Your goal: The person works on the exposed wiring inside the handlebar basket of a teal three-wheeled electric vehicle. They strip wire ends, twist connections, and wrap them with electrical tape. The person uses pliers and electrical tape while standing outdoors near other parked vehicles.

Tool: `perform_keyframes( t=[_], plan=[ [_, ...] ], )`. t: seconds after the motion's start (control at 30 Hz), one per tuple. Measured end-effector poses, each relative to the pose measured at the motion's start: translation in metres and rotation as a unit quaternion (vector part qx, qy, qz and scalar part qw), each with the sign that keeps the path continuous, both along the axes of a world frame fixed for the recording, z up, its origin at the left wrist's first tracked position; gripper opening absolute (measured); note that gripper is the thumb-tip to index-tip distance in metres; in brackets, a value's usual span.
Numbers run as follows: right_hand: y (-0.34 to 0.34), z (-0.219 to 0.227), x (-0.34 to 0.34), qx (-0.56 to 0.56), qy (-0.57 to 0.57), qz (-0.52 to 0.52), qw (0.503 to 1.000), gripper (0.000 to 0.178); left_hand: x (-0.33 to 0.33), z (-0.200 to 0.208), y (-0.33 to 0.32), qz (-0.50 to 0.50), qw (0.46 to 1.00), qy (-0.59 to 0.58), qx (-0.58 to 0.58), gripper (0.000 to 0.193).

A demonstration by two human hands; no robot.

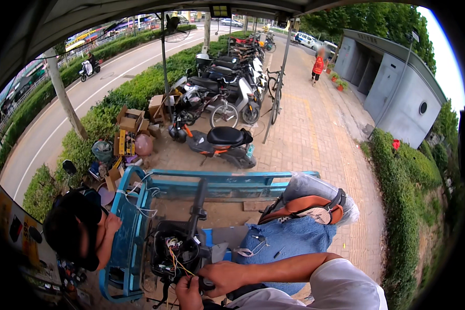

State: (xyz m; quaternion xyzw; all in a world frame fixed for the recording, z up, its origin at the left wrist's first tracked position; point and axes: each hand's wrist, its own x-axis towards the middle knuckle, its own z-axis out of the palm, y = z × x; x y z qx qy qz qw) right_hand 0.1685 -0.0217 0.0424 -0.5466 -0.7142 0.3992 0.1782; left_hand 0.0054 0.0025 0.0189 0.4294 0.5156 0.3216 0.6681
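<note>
Thin coloured wires (174, 258) run out of an open black scooter housing (163, 268) towards my hands. My left hand (188, 293) is closed in a pinch on the end of a yellowish wire, thumb upward. Close beside it on the right, my right hand (226, 277) is also closed, its fingers curled by a black handlebar grip (207, 283). What those fingers hold is hidden. From the housing a black handlebar tube (198, 204) points away from me. A blue cloth (289, 245) lies to the right with a small dark tool (279, 252) on it.
A blue metal cart rail (227, 181) encloses the work area. At left, a person (77, 227) leans over it, one hand on the rail. An orange-black scooter (225, 142), cardboard boxes (130, 120) and parked two-wheelers (227, 85) stand beyond. A brown-trimmed seat (315, 205) lies right.
</note>
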Motion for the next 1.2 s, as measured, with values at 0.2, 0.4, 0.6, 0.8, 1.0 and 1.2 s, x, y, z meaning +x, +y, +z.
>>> perform_keyframes(
  t=[0.2, 0.4, 0.6, 0.8, 1.0, 1.2],
  plan=[
    [-0.018, 0.036, -0.010, 0.159, 0.052, 0.077, 0.983, 0.045, -0.010, -0.009, 0.014, 0.095, 0.976, -0.162, -0.106, 0.004],
    [-0.020, 0.015, 0.050, 0.183, 0.122, -0.131, 0.967, 0.046, -0.014, -0.003, 0.006, -0.027, 0.949, -0.236, -0.208, 0.013],
    [-0.115, -0.149, 0.116, 0.039, -0.112, -0.561, 0.819, 0.042, -0.024, -0.020, 0.009, -0.076, 0.925, -0.286, -0.237, 0.009],
    [-0.173, -0.252, 0.103, -0.167, -0.193, -0.507, 0.823, 0.052, -0.022, -0.019, 0.008, -0.040, 0.949, -0.246, -0.191, 0.013],
    [-0.159, -0.262, 0.090, -0.247, -0.309, -0.493, 0.775, 0.063, -0.011, -0.010, 0.005, -0.009, 0.939, -0.264, -0.221, 0.014],
    [-0.074, -0.128, 0.034, -0.103, 0.294, -0.366, 0.877, 0.026, -0.029, -0.017, -0.009, 0.057, 0.910, -0.336, -0.236, 0.015]
  ],
)
